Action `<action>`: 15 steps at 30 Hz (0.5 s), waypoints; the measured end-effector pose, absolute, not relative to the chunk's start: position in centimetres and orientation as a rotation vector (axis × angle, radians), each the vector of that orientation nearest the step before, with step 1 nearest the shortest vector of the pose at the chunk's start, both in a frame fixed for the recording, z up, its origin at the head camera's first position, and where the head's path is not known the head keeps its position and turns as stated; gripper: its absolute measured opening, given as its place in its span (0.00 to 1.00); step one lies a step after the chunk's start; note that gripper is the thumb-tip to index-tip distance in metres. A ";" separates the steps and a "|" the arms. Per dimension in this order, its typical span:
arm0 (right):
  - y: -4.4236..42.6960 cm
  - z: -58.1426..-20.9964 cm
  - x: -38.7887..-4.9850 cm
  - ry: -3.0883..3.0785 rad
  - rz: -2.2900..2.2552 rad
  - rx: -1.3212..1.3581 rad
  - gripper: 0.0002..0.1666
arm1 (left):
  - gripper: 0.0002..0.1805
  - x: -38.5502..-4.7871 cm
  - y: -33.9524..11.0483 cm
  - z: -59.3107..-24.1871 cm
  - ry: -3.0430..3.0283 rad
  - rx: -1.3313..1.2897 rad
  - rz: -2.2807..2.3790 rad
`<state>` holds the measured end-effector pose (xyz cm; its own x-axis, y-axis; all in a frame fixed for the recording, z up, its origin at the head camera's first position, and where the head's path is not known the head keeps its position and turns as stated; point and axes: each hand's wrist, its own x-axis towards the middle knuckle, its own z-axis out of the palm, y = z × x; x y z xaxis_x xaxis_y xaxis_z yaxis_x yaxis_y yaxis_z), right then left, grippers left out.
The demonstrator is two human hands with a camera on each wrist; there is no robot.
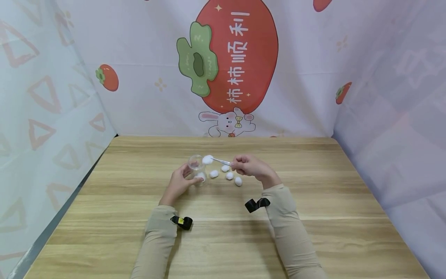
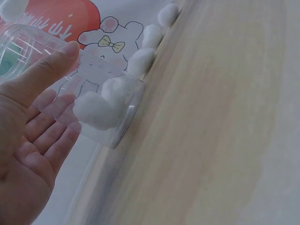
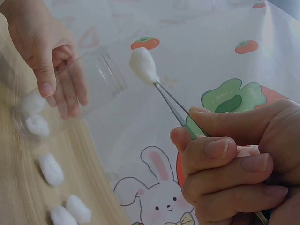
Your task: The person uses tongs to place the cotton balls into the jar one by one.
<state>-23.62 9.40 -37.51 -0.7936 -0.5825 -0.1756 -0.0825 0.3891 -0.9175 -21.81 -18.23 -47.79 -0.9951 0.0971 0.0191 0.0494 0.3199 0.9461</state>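
Observation:
My left hand holds a clear jar upright on the table, thumb on one side and fingers around the other. A couple of cotton balls lie at the jar's bottom. In my right hand a pair of metal tweezers is pinched between thumb and fingers. Their tips grip one cotton ball, held up beside the jar's open mouth. Several loose cotton balls, one of them a nearby cotton ball, rest on the table right of the jar, below the tweezers.
The wooden table reaches back to a printed cloth with persimmons and a rabbit. Cloth walls also stand at the left and right. Black straps hang at both wrists.

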 end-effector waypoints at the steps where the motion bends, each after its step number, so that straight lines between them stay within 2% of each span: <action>1: 9.3 -37.5 -23.7 2.181 -1.394 -0.568 0.15 | 0.39 -21.8 -18.2 -47.8 2.521 0.138 1.797; 15: 8.1 -37.4 -24.0 2.174 -1.399 -0.516 0.13 | 0.41 -22.0 -18.2 -48.1 2.533 0.109 1.790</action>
<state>-23.98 8.05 -37.42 -0.8031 -0.5597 -0.2045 -0.0455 0.3998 -0.9155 -22.01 -18.17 -48.09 -0.9968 0.0792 0.0101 0.0359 0.3323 0.9425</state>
